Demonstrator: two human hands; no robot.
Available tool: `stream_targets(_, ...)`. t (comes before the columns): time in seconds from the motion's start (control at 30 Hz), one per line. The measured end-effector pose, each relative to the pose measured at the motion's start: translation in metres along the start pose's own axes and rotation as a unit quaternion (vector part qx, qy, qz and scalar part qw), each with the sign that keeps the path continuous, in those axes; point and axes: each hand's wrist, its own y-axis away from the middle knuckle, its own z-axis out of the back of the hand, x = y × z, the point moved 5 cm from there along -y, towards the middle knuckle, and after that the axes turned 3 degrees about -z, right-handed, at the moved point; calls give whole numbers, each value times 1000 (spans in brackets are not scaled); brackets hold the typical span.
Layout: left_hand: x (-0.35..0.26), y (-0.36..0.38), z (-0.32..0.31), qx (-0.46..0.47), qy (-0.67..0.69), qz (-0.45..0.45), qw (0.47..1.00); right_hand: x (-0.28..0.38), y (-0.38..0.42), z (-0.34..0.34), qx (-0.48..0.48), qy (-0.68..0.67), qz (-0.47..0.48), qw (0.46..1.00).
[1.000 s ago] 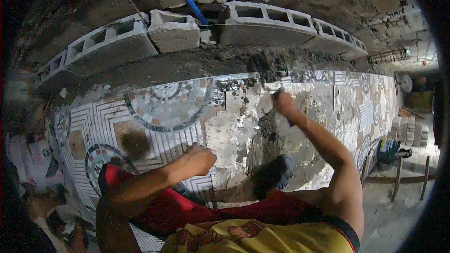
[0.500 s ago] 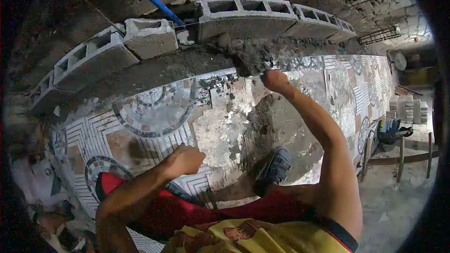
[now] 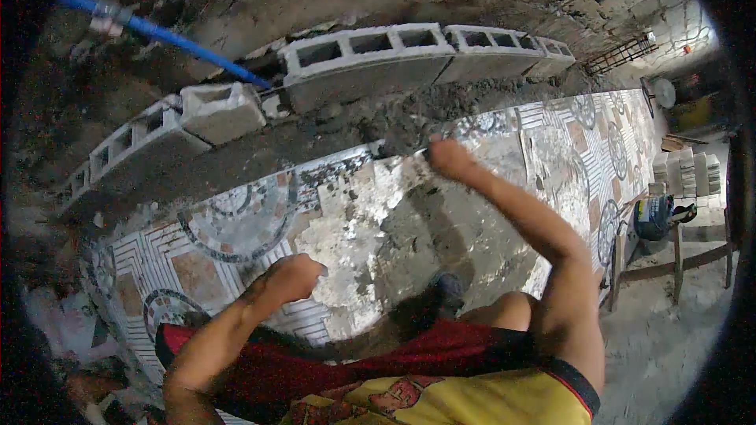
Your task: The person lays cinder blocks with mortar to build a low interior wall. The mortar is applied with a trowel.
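My right hand (image 3: 452, 160) is closed near the edge where the patterned floor covering (image 3: 236, 220) meets a strip of dark mortar (image 3: 339, 126). Something dark lies at its fingers, too blurred to name. My left hand (image 3: 295, 277) is curled closed over the light, worn part of the floor, and a small dark tip shows at its finger end. What either hand grips I cannot make out. Behind the mortar strip stands a row of hollow concrete blocks (image 3: 366, 71).
A blue pipe (image 3: 181, 43) slants down to a gap between the blocks. On the right are a dark bucket (image 3: 652, 218), stacked blocks (image 3: 687, 173) and a wooden frame (image 3: 677, 264). A metal grid (image 3: 622, 53) lies at the back right. My shoe (image 3: 450, 290) is on the floor.
The camera view has shifted and tilted. My right hand is a little lower and further left, still beside the mortar edge. My left hand has moved slightly left and stays closed.
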Motion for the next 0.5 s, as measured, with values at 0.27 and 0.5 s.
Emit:
stream_targets(0.27,-85,-40,232,-357,-32,74,931,-48,-34,-22,-14,-75,52,996)
stream_targets(0.5,-144,-18,510,-482,-435,45,759,-154,16,-21,0,-95,-24,995)
